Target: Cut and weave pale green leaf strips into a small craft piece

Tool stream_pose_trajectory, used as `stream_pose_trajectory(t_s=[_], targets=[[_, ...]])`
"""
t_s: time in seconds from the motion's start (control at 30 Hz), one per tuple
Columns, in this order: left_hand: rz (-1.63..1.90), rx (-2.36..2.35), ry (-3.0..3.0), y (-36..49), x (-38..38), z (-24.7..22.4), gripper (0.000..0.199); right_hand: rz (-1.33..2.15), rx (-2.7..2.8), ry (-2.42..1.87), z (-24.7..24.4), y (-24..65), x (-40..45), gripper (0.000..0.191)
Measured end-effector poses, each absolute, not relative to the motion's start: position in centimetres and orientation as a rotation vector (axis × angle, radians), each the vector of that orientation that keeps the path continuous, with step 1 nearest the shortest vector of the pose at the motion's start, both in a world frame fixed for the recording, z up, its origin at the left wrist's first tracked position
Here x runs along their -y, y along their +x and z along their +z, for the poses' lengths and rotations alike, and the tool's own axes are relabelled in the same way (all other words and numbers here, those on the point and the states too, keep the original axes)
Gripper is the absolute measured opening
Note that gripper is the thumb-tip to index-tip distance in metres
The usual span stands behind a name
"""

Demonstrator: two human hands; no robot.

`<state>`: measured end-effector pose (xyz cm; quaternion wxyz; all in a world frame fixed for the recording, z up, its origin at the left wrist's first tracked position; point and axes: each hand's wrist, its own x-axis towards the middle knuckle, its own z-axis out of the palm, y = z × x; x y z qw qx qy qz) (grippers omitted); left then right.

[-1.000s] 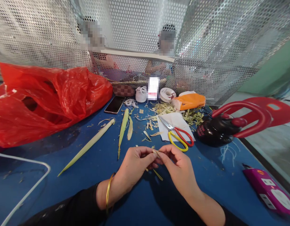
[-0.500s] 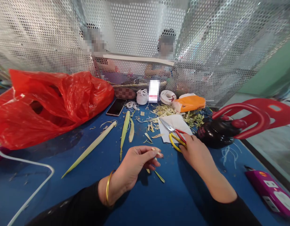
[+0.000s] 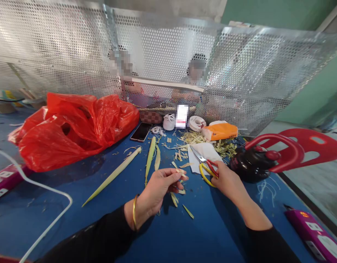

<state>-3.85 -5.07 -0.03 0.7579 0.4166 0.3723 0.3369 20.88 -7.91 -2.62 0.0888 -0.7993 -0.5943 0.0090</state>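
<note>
My left hand, with a gold bangle at the wrist, is closed in a pinch on a small pale piece of husk. Below its fingers lie narrow husk scraps and a green sliver. On the right, my right hand has its fingers closed at the red and yellow handles of a pair of scissors. The blades rest over a white paper, pointing away from me. Long pale-green husk leaves lie to the left of my left hand.
A red plastic bag fills the left, near a white cable. Farther back are a dark phone, a lit phone, a ribbon spool and an orange packet. A black kettle and purple power strip stand right.
The camera view has shifted, so everything sits lower and more of the bag shows. My left hand still pinches the husk piece, and my right hand stays at the scissors' handles.
</note>
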Motion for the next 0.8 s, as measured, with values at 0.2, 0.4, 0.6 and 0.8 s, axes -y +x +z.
stream_pose_trajectory(t_s=[0.2, 0.4, 0.6, 0.8], targets=[[0.757, -0.811, 0.886, -3.9, 4.8, 0.0, 0.018, 0.126, 1.698, -2.368, -2.6, 21.0, 8.1, 0.053], [0.771, -0.829, 0.856, -3.9, 4.4, -0.1, 0.015, 0.281, 1.529, -2.301, -2.8, 21.4, 8.2, 0.061], [0.784, -0.837, 0.834, -4.0, 4.0, -0.2, 0.013, 0.461, 1.332, -2.185, -4.0, 22.1, 8.1, 0.059], [0.794, -0.832, 0.852, -4.0, 4.0, -0.3, 0.017, 0.556, 1.39, -1.908, -3.2, 21.1, 8.6, 0.061]])
